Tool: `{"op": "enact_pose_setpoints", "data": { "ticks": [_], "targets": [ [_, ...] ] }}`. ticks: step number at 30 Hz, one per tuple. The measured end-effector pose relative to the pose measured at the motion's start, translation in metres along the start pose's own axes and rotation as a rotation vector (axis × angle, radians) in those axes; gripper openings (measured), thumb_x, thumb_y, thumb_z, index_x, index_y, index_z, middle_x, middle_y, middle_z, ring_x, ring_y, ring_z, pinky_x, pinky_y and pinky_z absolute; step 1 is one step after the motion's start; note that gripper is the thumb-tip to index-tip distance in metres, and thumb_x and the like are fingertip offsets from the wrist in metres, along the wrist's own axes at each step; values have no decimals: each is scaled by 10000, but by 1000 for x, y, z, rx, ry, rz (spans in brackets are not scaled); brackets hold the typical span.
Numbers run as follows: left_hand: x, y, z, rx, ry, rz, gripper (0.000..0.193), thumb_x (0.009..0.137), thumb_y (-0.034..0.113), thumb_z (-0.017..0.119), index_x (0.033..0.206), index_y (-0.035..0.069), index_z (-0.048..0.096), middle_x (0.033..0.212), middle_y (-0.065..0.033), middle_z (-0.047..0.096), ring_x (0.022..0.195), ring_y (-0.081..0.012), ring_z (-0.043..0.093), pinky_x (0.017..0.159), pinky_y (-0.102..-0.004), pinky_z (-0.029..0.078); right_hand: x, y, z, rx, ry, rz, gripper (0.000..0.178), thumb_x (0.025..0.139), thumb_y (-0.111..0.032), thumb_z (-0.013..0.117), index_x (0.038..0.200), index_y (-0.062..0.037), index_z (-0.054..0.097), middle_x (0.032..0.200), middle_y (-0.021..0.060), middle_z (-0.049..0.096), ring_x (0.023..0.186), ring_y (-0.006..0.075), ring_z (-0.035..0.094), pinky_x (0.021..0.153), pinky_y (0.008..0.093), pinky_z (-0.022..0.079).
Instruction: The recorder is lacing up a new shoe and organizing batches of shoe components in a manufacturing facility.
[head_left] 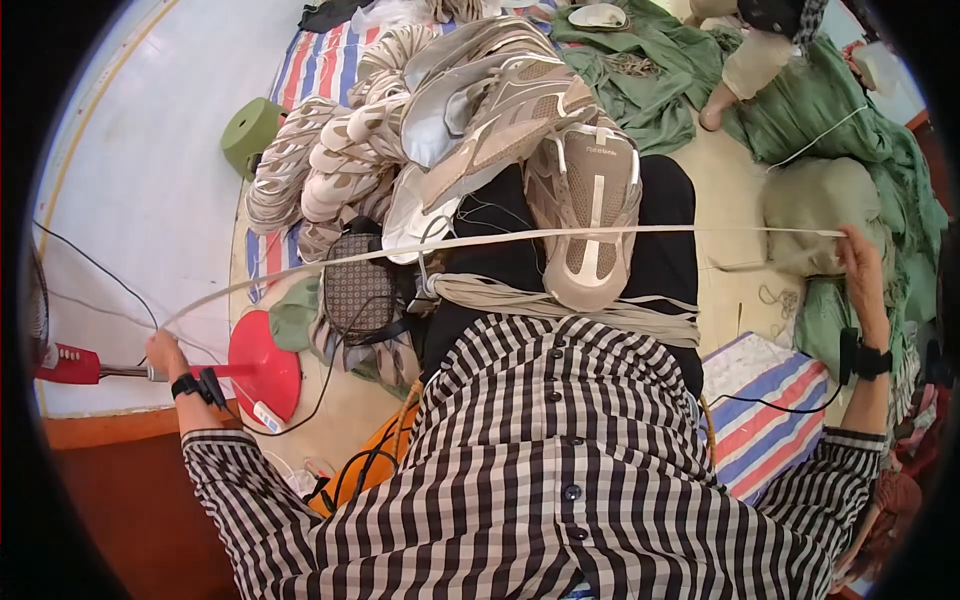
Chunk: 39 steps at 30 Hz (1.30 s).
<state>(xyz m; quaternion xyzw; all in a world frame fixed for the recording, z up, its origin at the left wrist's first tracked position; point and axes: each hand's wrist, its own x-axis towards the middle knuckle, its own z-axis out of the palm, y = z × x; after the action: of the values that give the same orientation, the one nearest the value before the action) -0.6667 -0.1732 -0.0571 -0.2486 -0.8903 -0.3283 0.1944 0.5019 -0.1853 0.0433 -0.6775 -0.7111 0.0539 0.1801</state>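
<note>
A long, flat beige shoelace (pixel 480 240) is stretched in a shallow arc across my lap. At the far left, my left hand (pixel 165 355) is closed on one end of it. My right hand (pixel 862 262), out at the right, pinches the other end. Under the lace, a brown and beige mesh shoe upper (pixel 590 285) rests on my thighs with its toe toward me. A tied bundle of beige laces (pixel 500 290) lies across my lap between the upper and my checked shirt. Beyond my knees are piled several more shoe uppers (pixel 350 150).
A red round stand base (pixel 268 365) is near my left forearm, with black cables beside it. A green stool (pixel 245 135) stands behind the pile. Green cloth (pixel 650 110) and another person's leg (pixel 750 75) are at the far right. Striped sheeting (pixel 765 410) lies beside my right thigh.
</note>
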Motion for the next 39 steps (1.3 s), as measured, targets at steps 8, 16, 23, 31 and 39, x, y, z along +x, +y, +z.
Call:
{"op": "enact_pose_setpoints", "data": {
  "ticks": [8,16,23,31,39],
  "targets": [
    [-39,-24,-39,181,5,-170,315,769,169,519,803,-105,671,873,-284,681,861,-445,653,777,-493,478,-47,144,-34,47,306,328,230,1017,-184,442,1079,-7,576,721,84,534,615,172,502,585,303,415],
    [-64,-21,-56,196,-85,-128,385,770,201,490,891,-113,677,909,-317,665,885,-461,648,797,-511,476,-111,182,-33,-394,179,443,307,989,-132,448,1222,33,562,873,187,595,755,296,573,687,380,449],
    [-68,-58,-54,171,-131,-74,391,791,245,523,854,-113,666,886,-329,652,862,-488,624,795,-526,458,-147,183,-16,-964,203,326,250,932,-96,493,1145,-23,602,1015,215,638,862,379,606,732,454,481],
    [-175,71,0,353,-611,428,257,831,191,549,963,13,679,993,-226,675,953,-395,643,793,-459,508,-63,-64,78,42,190,-17,172,856,13,529,989,-12,634,874,187,649,792,386,632,713,384,504],
    [-384,317,-109,-767,-1392,1023,145,850,18,618,989,10,656,914,-102,684,850,-213,660,777,-302,506,18,-251,102,364,194,-607,381,695,124,536,1051,4,602,777,127,621,681,293,626,602,352,514]
  ]
}}
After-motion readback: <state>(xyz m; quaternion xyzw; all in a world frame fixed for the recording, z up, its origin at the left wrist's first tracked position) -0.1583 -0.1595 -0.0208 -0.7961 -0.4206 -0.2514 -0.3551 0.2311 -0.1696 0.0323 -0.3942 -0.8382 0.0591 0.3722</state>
